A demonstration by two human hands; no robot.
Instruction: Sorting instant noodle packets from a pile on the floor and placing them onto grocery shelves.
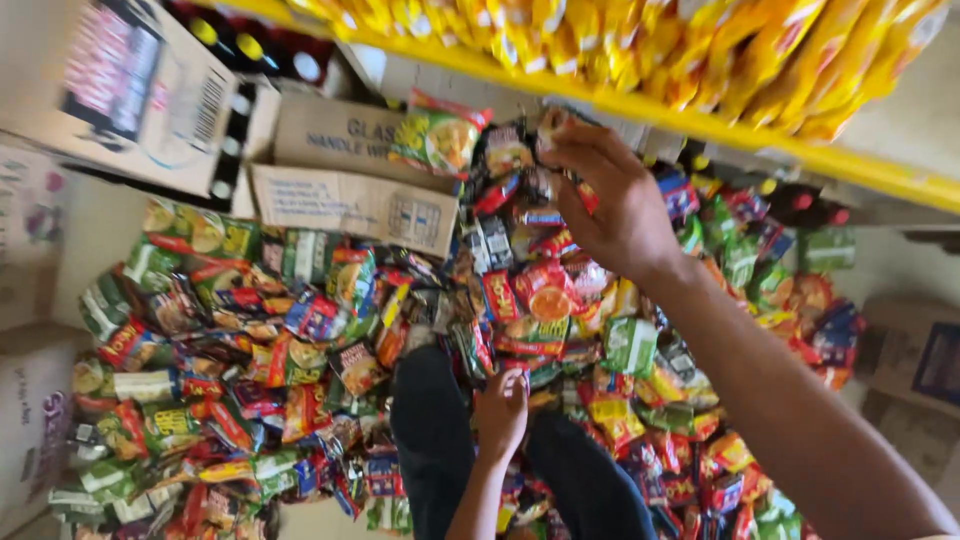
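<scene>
A view from above looks down at a floor heaped with small, glossy foil and plastic snack sachets (300, 340) in red, green, yellow and blue; the person's dark-trousered legs (430, 430) stand among them. The right hand (610, 200) is raised near a yellow metal shelf edge (700, 125), its fingers pinching a small sachet (553, 122) with a blurred, mixed-colour print; the left hand (500, 410) hangs low by the knees, fingers curled around a small red sachet (515, 372), though the grip is partly hidden. Yellow packets (640, 40) already fill the shelf above; brown cardboard boxes (350, 190) sit open beyond the heap. Judging by the heap, most sachets lie unsorted on the floor, so the work looks far from finished.
</scene>
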